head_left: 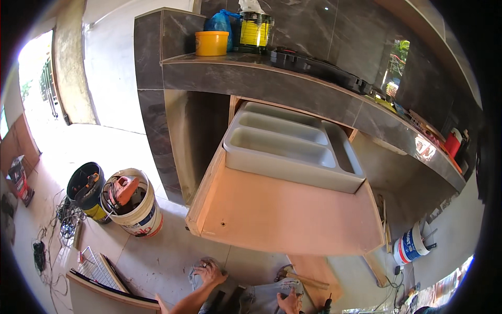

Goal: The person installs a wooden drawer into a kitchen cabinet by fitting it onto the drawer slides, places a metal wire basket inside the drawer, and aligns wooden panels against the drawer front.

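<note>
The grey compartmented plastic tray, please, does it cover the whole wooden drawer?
No, the tray leaves the drawer uncovered at its near end.

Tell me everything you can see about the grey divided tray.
The grey tray looks like smooth moulded plastic, with rounded corners and four visible compartments: three long ones side by side, one crosswise at their right ends. It lies flat, open side up, in the wooden drawer, resting on its floor toward the back. I see nothing in it.

can (255, 48): yellow label (255, 34) | tool bucket (123, 217): red lettering (147, 231) | right bucket (401, 256): white lettering (409, 244)
</note>
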A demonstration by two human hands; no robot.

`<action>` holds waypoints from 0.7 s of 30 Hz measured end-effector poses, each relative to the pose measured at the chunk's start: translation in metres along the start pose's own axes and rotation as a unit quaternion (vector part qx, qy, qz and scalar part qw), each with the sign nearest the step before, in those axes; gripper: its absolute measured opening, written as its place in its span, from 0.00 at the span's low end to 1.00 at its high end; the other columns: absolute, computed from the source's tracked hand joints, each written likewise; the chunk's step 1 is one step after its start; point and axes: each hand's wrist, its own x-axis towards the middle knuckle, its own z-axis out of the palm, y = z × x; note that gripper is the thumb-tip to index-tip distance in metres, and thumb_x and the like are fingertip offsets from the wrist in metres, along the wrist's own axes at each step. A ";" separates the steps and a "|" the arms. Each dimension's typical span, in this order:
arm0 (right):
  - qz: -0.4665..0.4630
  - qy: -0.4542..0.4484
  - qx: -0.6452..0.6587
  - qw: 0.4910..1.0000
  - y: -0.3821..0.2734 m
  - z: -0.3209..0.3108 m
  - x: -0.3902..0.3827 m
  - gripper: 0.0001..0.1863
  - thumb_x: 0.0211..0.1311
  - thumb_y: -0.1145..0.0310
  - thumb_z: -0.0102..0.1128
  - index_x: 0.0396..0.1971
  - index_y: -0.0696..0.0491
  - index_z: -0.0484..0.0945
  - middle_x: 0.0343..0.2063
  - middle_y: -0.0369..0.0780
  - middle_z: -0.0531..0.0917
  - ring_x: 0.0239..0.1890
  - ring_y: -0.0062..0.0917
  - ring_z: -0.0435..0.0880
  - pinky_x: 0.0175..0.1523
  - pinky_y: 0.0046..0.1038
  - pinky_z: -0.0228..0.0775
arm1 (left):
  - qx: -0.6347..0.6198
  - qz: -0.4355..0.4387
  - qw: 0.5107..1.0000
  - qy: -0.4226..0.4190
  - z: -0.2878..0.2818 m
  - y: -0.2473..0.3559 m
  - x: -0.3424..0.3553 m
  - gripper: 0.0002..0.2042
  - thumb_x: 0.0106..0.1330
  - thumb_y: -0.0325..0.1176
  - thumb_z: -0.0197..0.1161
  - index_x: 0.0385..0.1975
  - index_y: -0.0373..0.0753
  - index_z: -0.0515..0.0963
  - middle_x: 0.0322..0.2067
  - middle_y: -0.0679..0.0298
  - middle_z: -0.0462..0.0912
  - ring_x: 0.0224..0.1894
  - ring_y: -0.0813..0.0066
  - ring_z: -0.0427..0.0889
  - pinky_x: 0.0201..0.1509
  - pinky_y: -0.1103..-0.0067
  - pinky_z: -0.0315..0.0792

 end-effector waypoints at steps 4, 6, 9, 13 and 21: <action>0.013 -0.003 0.030 0.999 0.016 0.028 0.012 0.39 0.53 0.41 0.59 0.58 0.55 0.68 0.45 0.54 0.79 0.47 0.48 0.79 0.51 0.42 0.73 | -0.004 0.002 1.000 0.013 -0.002 0.007 -0.004 0.55 0.47 0.66 0.61 0.69 0.35 0.47 0.68 0.37 0.43 0.63 0.17 0.45 0.55 0.33 0.49; 0.016 -0.004 0.039 0.999 0.021 0.041 0.016 0.41 0.52 0.41 0.59 0.59 0.55 0.67 0.46 0.55 0.78 0.49 0.50 0.78 0.52 0.43 0.72 | -0.004 0.004 1.000 0.006 -0.006 0.006 -0.006 0.55 0.46 0.66 0.61 0.68 0.34 0.47 0.68 0.37 0.44 0.63 0.17 0.44 0.55 0.34 0.48; 0.021 -0.003 0.042 0.999 0.028 0.052 0.019 0.43 0.50 0.40 0.59 0.61 0.55 0.65 0.48 0.57 0.77 0.50 0.52 0.77 0.55 0.45 0.70 | -0.002 0.008 1.000 -0.001 -0.004 0.005 -0.003 0.55 0.47 0.65 0.62 0.68 0.34 0.47 0.67 0.37 0.45 0.63 0.17 0.44 0.55 0.33 0.47; 0.040 -0.024 0.096 0.994 0.021 0.041 0.020 0.43 0.50 0.40 0.59 0.60 0.57 0.66 0.47 0.58 0.77 0.48 0.51 0.78 0.53 0.44 0.72 | -0.010 0.013 1.000 0.001 -0.013 0.007 -0.008 0.55 0.47 0.65 0.62 0.68 0.33 0.48 0.67 0.37 0.44 0.63 0.18 0.44 0.55 0.33 0.47; 0.070 -0.065 0.124 0.988 0.001 -0.010 0.001 0.42 0.53 0.40 0.56 0.61 0.54 0.65 0.50 0.56 0.76 0.52 0.51 0.75 0.56 0.46 0.68 | 0.005 0.013 1.000 -0.006 -0.013 0.005 -0.005 0.55 0.47 0.65 0.62 0.68 0.32 0.47 0.67 0.36 0.45 0.63 0.19 0.45 0.56 0.34 0.48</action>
